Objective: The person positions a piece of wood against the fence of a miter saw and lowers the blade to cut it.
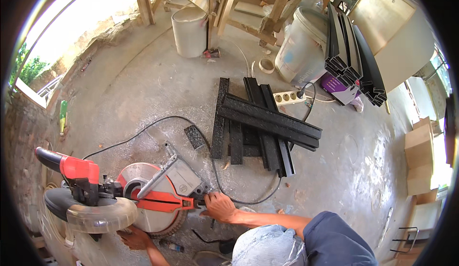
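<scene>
A red and grey mitre saw (158, 204) stands on the dusty concrete floor at the lower left. Its motor handle rises on the left, and a round blade shows behind the grey fence. My right hand (221, 207) is closed round the knob at the right end of the saw's red table arm. Low on the left, my left hand (134, 238) is at the near edge of the saw's base, its fingers curled against it and partly in shadow. A short black profile offcut (194, 137) lies just beyond the saw.
Black metal profiles (270, 117) lie crossed on the floor ahead. A black cable (174, 117) loops from the saw round to a power strip (289, 97). Farther back are a white bucket (190, 36), a tape roll (267, 65), a large tub (302, 46) and stacked long profiles (351, 46).
</scene>
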The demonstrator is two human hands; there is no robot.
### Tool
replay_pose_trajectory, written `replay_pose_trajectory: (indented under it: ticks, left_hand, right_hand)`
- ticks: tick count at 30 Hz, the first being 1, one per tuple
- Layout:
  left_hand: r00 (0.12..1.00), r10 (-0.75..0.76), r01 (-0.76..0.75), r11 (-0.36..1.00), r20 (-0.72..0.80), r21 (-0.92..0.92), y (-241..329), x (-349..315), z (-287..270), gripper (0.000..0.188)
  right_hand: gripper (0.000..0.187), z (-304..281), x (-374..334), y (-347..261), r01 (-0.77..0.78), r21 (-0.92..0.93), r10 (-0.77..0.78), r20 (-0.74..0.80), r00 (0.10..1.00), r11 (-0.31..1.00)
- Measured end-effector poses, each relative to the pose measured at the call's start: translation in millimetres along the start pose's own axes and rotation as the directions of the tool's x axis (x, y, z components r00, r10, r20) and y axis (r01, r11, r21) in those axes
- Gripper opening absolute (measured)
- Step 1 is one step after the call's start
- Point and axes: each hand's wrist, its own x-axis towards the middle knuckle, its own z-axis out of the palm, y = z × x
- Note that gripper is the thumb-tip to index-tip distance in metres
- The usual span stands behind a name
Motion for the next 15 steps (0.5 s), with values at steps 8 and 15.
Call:
replay_pose_trajectory:
  ticks: [8,15]
  left_hand:
    - [0.999,0.025,-0.025,1.0,-0.029,0.015,-6.4,0.1,6.0,0.085]
    - [0.998,-0.068,0.068,0.996,0.004,0.053,11.4,-4.3,-9.7,0.08]
  right_hand:
    - [0.055,-6.3,19.6,18.8,-0.12,0.148,0.025,0.524,0.851,0.982]
    - [0.06,-12.4,14.1,7.1,-0.143,0.099,0.098,0.361,0.927,0.985]
